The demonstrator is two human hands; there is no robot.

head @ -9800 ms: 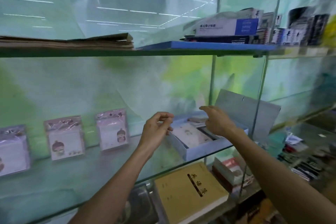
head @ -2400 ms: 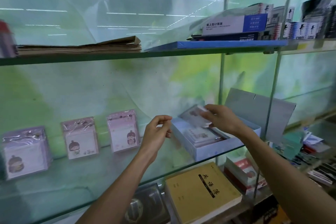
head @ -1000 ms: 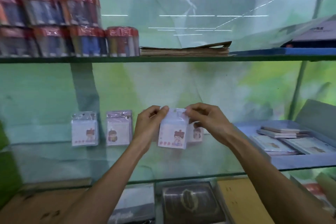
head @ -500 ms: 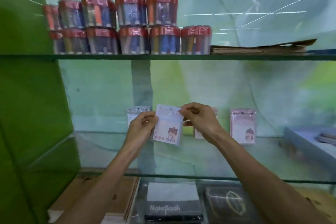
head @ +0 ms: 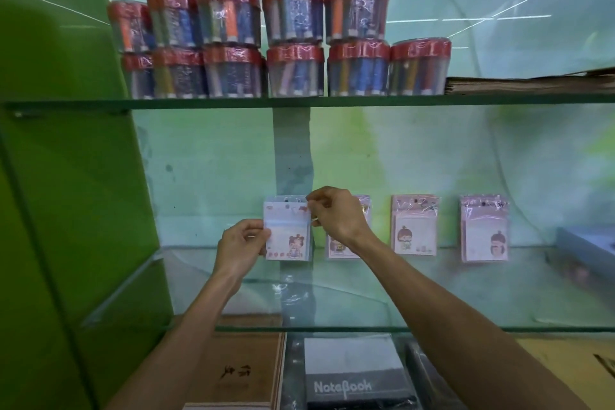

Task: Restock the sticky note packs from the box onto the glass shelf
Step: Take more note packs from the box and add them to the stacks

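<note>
A sticky note pack (head: pixel 289 236) in clear wrap, printed with a cartoon figure, stands upright against the back wall on the glass shelf (head: pixel 366 306). My left hand (head: pixel 240 247) pinches its left edge. My right hand (head: pixel 336 215) pinches its top right corner. Three more packs lean on the wall to the right: one (head: pixel 346 245) partly behind my right wrist, a second (head: pixel 414 226) and a third (head: pixel 484 230). The blue box (head: pixel 585 243) shows only its corner at the far right edge.
The upper glass shelf (head: pixel 299 101) carries stacked red-lidded tubs of pens (head: pixel 293 40) and a pile of brown paper (head: pixel 532 83). A green side panel (head: pixel 66 176) closes the left. Below the shelf lie a brown notebook (head: pixel 239 366) and a black notebook (head: pixel 349 376).
The view has swung left since a second ago. Both hands carried the pack leftward along the row and lowered it to stand against the wall at the row's left end.
</note>
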